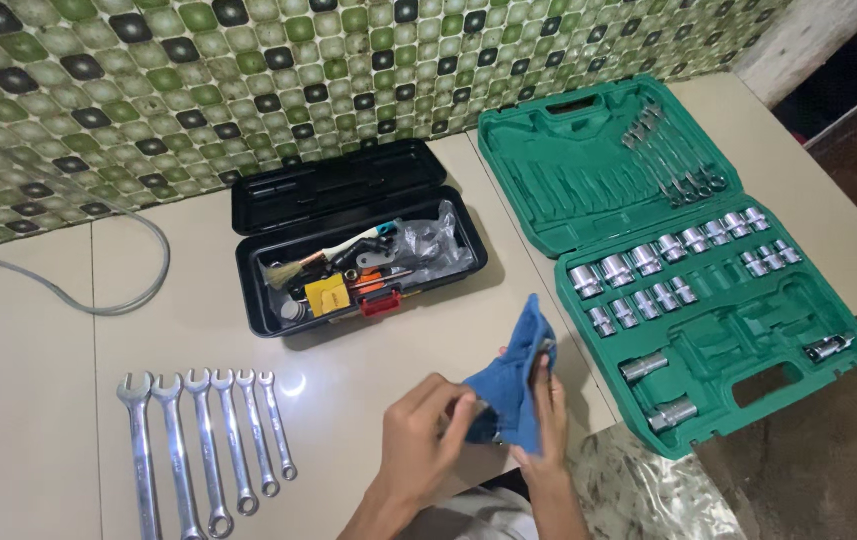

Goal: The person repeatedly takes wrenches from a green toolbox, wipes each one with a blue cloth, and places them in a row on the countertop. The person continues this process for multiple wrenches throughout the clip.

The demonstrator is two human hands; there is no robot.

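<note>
Blue cloth (513,385) held upright near the green socket case (738,330), both hands raised: left hand (423,435) fingers pinching its edge, right hand (548,415) fingers wrapped behind it.

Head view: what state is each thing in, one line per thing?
Green case: open, lid back, several slots empty.
Black toolbox: open, full of mixed tools.
Sockets: seated in rows in the case.
Wrenches: six laid side by side on the table.
Blue cloth: bunched, held up by both hands.
Left hand: gripping the cloth.
Right hand: gripping the cloth.
Cable: slack on the table.
</note>
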